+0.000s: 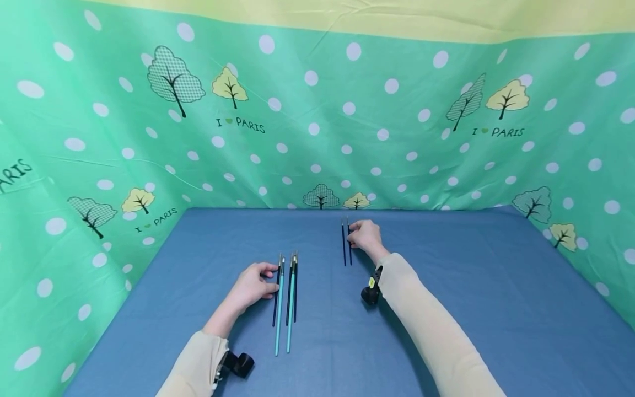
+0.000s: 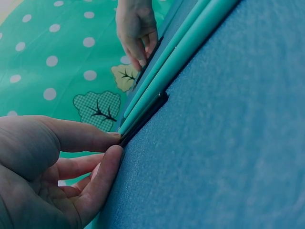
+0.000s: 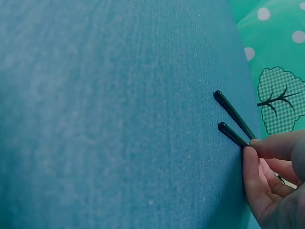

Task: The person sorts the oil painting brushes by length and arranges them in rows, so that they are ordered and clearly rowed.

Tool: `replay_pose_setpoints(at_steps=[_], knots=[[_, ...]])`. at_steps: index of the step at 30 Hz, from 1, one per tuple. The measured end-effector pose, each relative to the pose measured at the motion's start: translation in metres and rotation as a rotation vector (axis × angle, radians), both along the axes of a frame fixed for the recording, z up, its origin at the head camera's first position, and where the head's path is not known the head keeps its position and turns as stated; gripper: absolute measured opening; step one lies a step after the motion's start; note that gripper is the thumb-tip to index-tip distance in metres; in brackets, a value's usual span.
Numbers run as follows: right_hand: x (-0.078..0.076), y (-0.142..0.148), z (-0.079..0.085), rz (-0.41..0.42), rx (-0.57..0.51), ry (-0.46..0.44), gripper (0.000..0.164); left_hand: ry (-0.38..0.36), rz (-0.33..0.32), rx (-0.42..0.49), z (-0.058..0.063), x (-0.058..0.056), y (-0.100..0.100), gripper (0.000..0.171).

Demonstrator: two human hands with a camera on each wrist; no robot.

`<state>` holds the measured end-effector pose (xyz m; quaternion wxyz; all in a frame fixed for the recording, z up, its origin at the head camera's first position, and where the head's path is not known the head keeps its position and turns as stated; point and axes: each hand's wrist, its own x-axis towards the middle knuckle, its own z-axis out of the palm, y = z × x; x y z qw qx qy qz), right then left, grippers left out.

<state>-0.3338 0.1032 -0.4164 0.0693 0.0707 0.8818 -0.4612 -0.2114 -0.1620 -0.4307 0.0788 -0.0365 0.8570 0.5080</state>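
My left hand is at the left side of a group of several paintbrushes lying side by side, bristles pointing away from me. Its thumb and forefinger pinch the outermost dark paintbrush. Beside that lie a longer teal paintbrush, a second teal paintbrush and more dark ones. Farther back, my right hand pinches a short dark paintbrush between thumb and forefinger. Another dark paintbrush lies parallel, just to its left. Fingers partly cover both pinched brushes.
A blue cloth covers the table under the brushes. Green dotted fabric printed with trees hangs behind and along the sides. Black wrist cameras, one of them the left camera, sit below the cream sleeves.
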Motion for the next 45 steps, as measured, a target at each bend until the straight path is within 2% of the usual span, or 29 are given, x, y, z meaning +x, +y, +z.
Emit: replay_pose_setpoints(at_steps=[9, 16, 24, 31, 36, 45], knots=[[0.000, 0.003, 0.000, -0.008, 0.026, -0.005, 0.032, 0.001, -0.009, -0.001, 0.001, 0.001, 0.003, 0.044], [0.009, 0.006, 0.006, 0.009, 0.066, 0.034, 0.029, 0.000, -0.007, 0.001, 0.001, 0.001, 0.003, 0.044], [0.026, 0.000, 0.011, 0.071, 0.110, 0.122, 0.027, 0.013, -0.013, 0.013, 0.000, -0.001, 0.000, 0.045], [0.044, -0.012, 0.008, 0.108, 0.110, 0.145, 0.024, 0.015, -0.015, 0.001, -0.001, -0.001, -0.001, 0.045], [0.058, -0.019, 0.004, 0.147, 0.093, 0.180, 0.023, 0.007, -0.014, 0.002, -0.002, 0.000, 0.000, 0.045], [0.081, -0.039, 0.005, 0.233, -0.006, 0.165, 0.026, 0.008, -0.014, 0.006, -0.003, -0.001, -0.001, 0.045]])
